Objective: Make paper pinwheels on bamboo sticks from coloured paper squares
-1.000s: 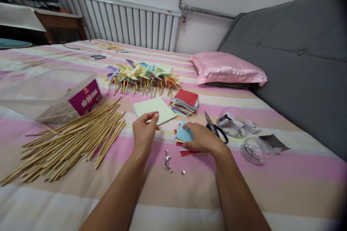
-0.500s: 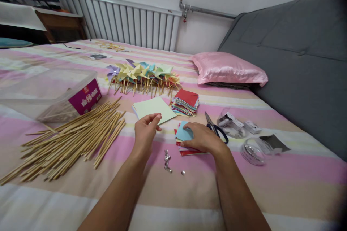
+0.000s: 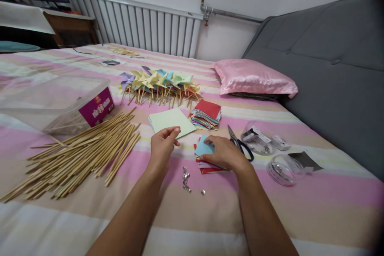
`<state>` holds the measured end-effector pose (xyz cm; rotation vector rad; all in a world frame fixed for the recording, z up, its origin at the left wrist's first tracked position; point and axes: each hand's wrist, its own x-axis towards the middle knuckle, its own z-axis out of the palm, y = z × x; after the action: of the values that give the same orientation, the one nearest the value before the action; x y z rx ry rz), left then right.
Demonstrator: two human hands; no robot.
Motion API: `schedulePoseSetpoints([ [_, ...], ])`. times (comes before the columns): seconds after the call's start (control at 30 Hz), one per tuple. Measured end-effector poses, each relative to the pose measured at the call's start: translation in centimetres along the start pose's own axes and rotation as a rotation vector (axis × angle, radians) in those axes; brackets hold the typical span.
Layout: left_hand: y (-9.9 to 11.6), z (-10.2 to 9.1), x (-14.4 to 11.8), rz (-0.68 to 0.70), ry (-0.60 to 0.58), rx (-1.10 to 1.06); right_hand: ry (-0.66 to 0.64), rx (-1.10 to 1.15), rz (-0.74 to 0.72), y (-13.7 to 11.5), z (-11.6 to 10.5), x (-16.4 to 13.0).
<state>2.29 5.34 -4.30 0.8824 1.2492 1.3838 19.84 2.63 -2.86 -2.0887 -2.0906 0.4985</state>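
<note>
My left hand hovers just in front of the pale green paper sheets, thumb pressed to its fingertips. Whatever may be in that pinch is too small or hidden to make out. Across from it, my right hand grips a light blue paper square on top of a stack of coloured paper squares. Its palm covers part of the stack. Small silvery fasteners lie on the striped sheet between my forearms. Navy-handled scissors rest open beyond my right hand.
Wooden sticks spread by a clear plastic bin on the left. Behind the papers lie finished pinwheels and a red-topped paper stack. Clear round containers sit to the right, below a pink pillow.
The whole view has shifted slightly. Both hands keep nearly the same pose, the left pinched and the right on the blue paper square.
</note>
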Motion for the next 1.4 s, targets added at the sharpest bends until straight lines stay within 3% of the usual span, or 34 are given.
schedulePoseSetpoints([
  [0.63,0.2,-0.1,-0.3,0.001,-0.02,-0.008,-0.047,-0.031,-0.053,-0.5,0.4,-0.3],
  [1.4,0.2,-0.1,-0.3,-0.002,-0.029,0.003,-0.049,-0.059,0.007,-1.5,0.0,-0.3],
])
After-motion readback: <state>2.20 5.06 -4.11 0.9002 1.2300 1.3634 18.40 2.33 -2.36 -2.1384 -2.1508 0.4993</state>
